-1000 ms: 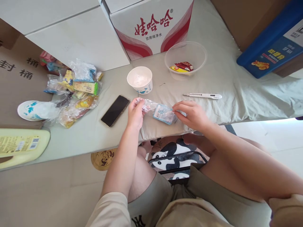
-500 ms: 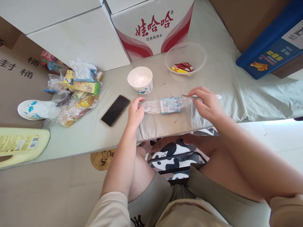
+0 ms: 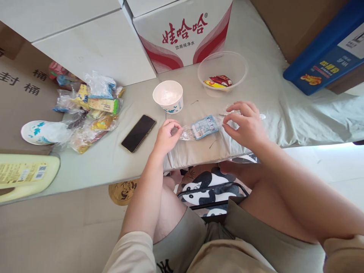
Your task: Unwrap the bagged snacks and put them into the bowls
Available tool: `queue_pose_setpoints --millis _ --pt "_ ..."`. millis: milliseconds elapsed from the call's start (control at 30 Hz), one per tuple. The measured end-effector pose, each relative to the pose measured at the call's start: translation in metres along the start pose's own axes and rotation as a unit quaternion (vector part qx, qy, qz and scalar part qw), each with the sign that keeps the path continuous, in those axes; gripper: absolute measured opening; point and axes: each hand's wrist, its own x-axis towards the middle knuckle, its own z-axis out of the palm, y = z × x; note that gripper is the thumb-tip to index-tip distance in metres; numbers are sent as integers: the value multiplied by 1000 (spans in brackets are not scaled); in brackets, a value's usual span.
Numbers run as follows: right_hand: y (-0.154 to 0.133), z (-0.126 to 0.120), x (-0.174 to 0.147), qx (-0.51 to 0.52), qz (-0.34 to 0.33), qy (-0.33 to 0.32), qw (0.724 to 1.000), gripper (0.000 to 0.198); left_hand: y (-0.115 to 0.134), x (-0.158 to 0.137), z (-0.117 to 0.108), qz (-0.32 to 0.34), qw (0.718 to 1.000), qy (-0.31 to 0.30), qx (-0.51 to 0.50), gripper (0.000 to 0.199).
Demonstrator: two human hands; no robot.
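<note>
A clear plastic wrapper with a blue printed panel (image 3: 205,127) lies between my two hands on the cloth-covered surface. My left hand (image 3: 168,137) pinches the crumpled left end of this wrapper between thumb and forefinger. At the other end, the thumb and forefinger of my right hand (image 3: 245,123) close on the wrapper's clear edge. Partly hidden behind the right hand is a thin tool with a white end (image 3: 262,116); its kind cannot be made out. A white paper bowl (image 3: 168,98) with a blue pattern stands just beyond the left hand.
A black phone (image 3: 138,133) lies to the left. Beyond the hands, a clear plastic bowl (image 3: 223,68) holds red and yellow packets. Crumpled wrappers (image 3: 96,113) and a tipped paper cup (image 3: 36,132) lie far left. A printed white carton (image 3: 184,38) stands behind, a blue container (image 3: 321,57) at right.
My right hand has let go of the thin tool and now pinches the wrapper's right end. My left hand has shifted slightly right, and the blue panel has tilted.
</note>
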Motion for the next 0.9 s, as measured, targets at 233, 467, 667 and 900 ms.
queue_pose_setpoints --millis 233,467,667,900 --pt "-9 -2 0 -2 -75 -25 997 14 -5 1 0 27 994 99 -42 21" --pt "-7 -4 2 -8 19 -44 999 24 0 -2 -9 73 979 183 58 28" --pt "-10 -15 7 11 -28 -91 995 22 16 -16 -26 112 977 143 113 18" --pt "-15 -23 4 3 37 -356 934 39 16 -27 -35 -142 973 -179 45 34"
